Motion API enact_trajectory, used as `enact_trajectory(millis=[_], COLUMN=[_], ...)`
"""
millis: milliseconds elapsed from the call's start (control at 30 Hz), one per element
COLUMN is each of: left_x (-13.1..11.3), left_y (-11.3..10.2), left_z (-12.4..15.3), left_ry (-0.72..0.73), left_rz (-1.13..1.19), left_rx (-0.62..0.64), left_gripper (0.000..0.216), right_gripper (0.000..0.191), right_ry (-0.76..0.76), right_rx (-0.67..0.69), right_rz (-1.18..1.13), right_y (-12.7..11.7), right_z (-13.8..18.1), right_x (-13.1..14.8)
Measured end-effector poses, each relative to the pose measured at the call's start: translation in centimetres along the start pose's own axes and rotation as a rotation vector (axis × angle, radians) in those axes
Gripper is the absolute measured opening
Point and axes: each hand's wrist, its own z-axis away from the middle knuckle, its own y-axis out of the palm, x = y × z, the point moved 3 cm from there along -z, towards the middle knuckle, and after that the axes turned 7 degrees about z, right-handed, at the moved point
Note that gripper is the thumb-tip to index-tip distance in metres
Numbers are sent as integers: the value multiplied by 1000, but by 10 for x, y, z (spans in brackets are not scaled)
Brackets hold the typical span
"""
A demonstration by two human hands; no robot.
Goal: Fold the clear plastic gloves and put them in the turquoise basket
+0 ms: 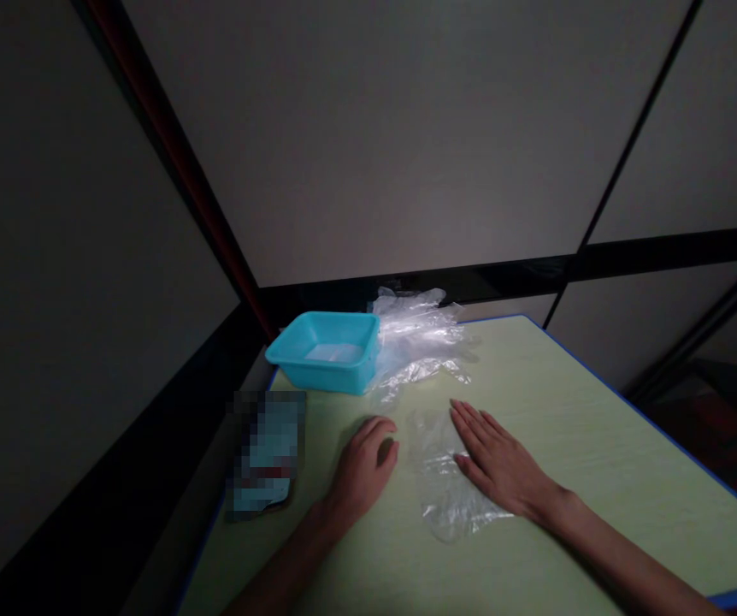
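Observation:
My right hand lies flat with fingers stretched out on a clear plastic glove spread on the pale green table. My left hand rests on the table just left of the glove, fingers curled loosely under, with nothing visible in it. A heap of more clear plastic gloves sits farther back, beyond both hands.
A turquoise plastic tub stands at the table's back left, touching the glove heap. A blurred-out flat object lies at the left table edge. Grey walls close in behind and to the left. The table has a blue rim.

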Motion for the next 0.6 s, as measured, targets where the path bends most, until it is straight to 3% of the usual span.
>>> enact_trajectory(millis=[67, 200, 300, 433, 600], left_x=[-11, -46, -60, -56, -42], left_y=[2, 20, 34, 42, 31], left_z=[2, 6, 5, 5, 13], left_ry=[36, 249, 354, 368, 321], left_rz=[-39, -189, -251, -290, -297], left_rx=[55, 357, 470, 531, 568], left_gripper=[25, 52, 59, 61, 58], right_gripper=[57, 57, 55, 54, 56], right_ry=[3, 0, -3, -2, 0], right_rx=[6, 33, 51, 30, 6], right_rz=[2, 25, 35, 20, 1], right_y=[0, 0, 1, 0, 1], right_z=[0, -1, -1, 0, 0], right_x=[0, 0, 0, 0, 1])
